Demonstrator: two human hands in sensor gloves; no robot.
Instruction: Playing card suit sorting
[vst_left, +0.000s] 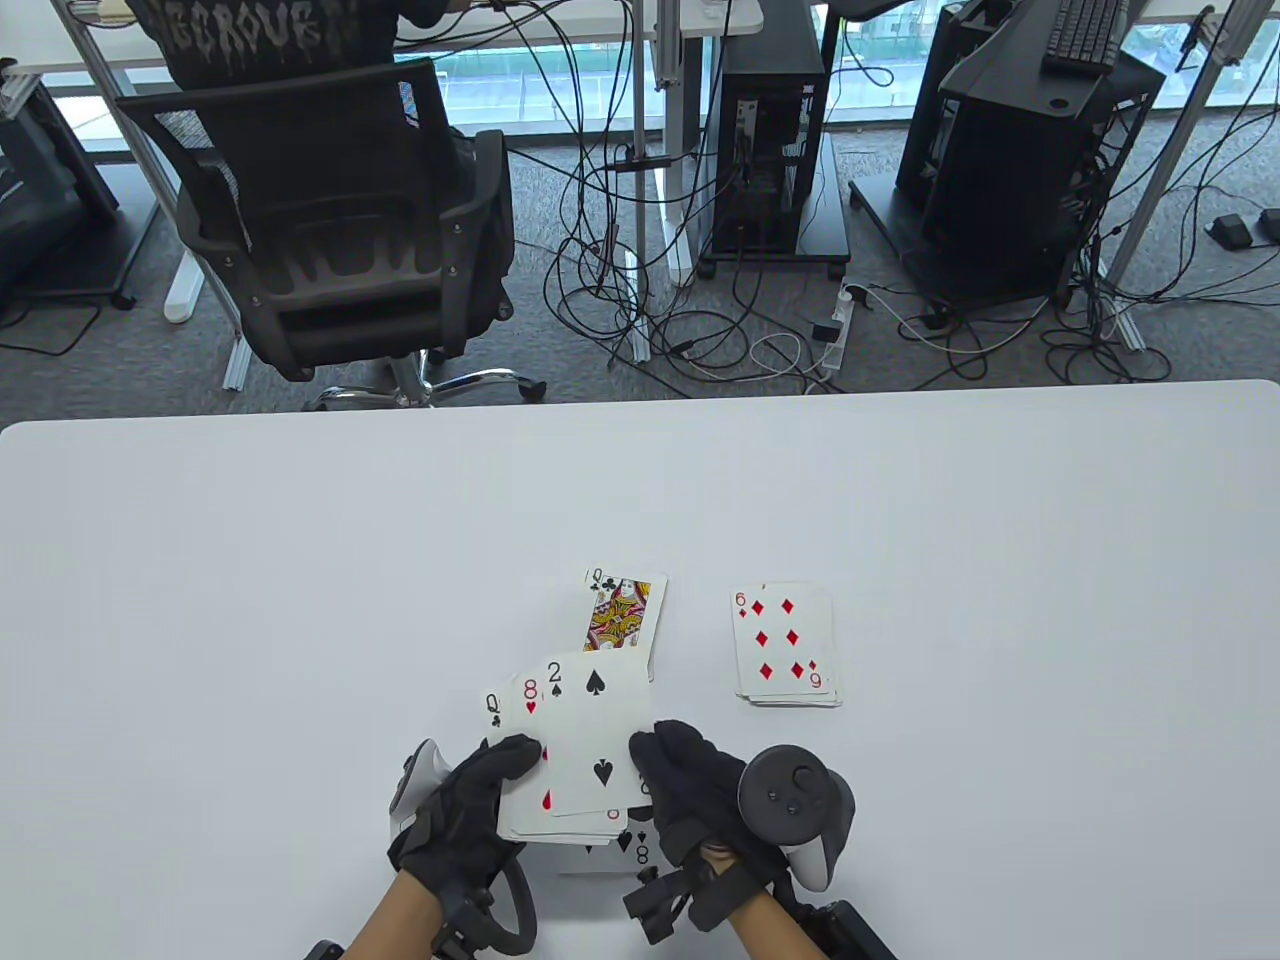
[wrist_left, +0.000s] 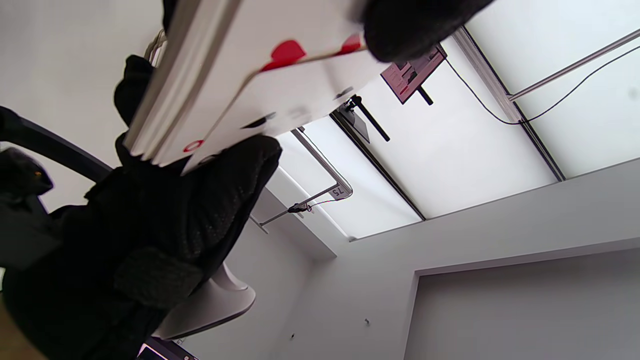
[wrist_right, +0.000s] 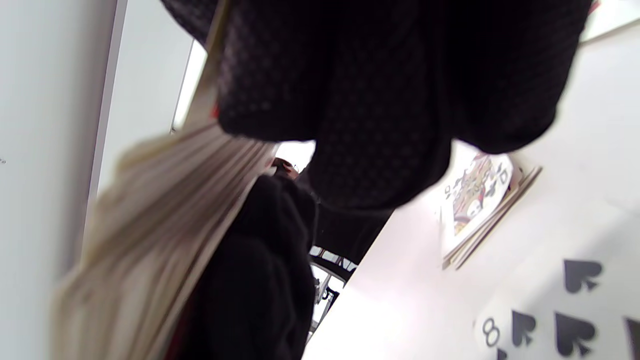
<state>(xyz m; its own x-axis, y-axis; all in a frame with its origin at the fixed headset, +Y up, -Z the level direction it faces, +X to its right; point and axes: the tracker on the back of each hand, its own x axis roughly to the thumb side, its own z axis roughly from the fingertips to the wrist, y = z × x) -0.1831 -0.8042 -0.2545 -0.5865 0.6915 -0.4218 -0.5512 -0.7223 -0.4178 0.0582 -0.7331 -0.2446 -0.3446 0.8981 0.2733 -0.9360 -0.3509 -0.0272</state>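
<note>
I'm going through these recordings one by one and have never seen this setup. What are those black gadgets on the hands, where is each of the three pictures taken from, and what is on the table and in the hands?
No robot here: a person's left hand and right hand wear black sensor gloves, each with a tracker strapped to its back, not held. The table view looks down on the white table; the other two come from wrist cameras looking up past the fingers.

Both hands hold a fanned deck of cards, its 2 of spades on top. On the table lie three face-up piles: one topped by the queen of clubs, one by the 6 of diamonds, and, under the hands, one showing an 8 of spades.
</note>
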